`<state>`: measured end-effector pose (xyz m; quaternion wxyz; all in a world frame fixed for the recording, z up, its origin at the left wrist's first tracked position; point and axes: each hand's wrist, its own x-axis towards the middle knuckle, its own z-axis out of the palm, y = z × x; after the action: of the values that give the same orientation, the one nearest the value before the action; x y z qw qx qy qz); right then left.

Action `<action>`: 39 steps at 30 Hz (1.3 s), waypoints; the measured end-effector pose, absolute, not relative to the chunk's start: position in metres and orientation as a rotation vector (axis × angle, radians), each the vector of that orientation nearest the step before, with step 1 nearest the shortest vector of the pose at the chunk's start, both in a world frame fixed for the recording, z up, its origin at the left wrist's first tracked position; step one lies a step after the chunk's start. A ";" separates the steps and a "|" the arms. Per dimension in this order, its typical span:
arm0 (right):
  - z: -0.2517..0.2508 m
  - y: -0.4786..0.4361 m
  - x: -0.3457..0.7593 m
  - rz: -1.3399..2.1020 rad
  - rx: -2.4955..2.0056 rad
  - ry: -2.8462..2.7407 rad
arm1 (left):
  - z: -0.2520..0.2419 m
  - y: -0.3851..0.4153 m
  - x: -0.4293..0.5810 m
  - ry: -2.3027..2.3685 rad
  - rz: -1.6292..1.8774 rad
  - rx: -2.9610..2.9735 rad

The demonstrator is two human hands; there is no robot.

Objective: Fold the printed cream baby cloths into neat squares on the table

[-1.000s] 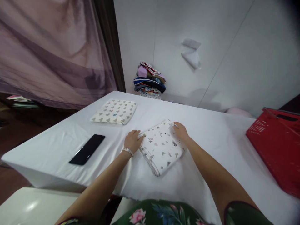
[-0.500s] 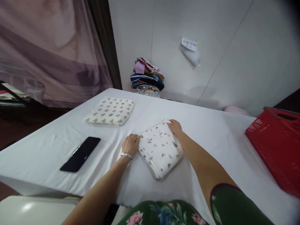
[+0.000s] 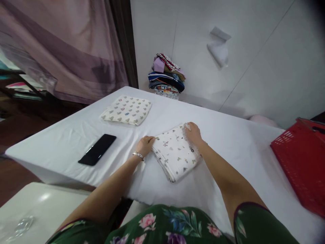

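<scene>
A folded white cloth [image 3: 176,152] with small grey, green and brown prints lies on the white-covered table. My left hand [image 3: 145,145], a bracelet at its wrist, pinches the cloth's left corner. At the far right corner my right hand [image 3: 193,134] is closed on the edge, where the fabric is bunched up a little. Some of its fingertips are hidden in the folds. Farther back to the left lies a second folded cloth [image 3: 128,110], cream with a repeated grey motif, touched by neither hand.
A black phone [image 3: 98,149] lies at the left on the tablecloth [image 3: 228,142]. To the right stands a red plastic basket [image 3: 299,162]. Stacked fabrics [image 3: 166,79] rise behind the table near the wall. A white stool-like surface [image 3: 38,203] is at the lower left.
The view has tilted and shifted, so everything sits higher and more to the right. My right hand has curled further over its corner and ruffled the fabric there. The left hand keeps its corner.
</scene>
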<state>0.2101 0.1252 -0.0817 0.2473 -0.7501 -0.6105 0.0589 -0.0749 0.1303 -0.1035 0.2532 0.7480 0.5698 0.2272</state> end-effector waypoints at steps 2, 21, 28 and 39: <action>-0.081 0.099 0.191 0.150 -1.884 -1.814 | -0.102 0.132 -0.079 1.508 0.593 1.995; -0.082 -0.031 0.099 0.241 -1.623 -1.947 | -0.092 0.064 -0.091 1.638 0.777 1.742; -0.085 -0.033 0.087 0.108 -1.802 -2.033 | -0.093 0.053 -0.078 1.394 0.857 2.236; -0.089 -0.026 0.084 0.159 -1.798 -1.989 | -0.082 0.064 -0.078 1.027 0.628 2.675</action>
<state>0.0835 -0.0260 -0.0895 0.2258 -0.6521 -0.7214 0.0576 -0.0779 0.0642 -0.0821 0.1040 0.9069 0.3484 0.2130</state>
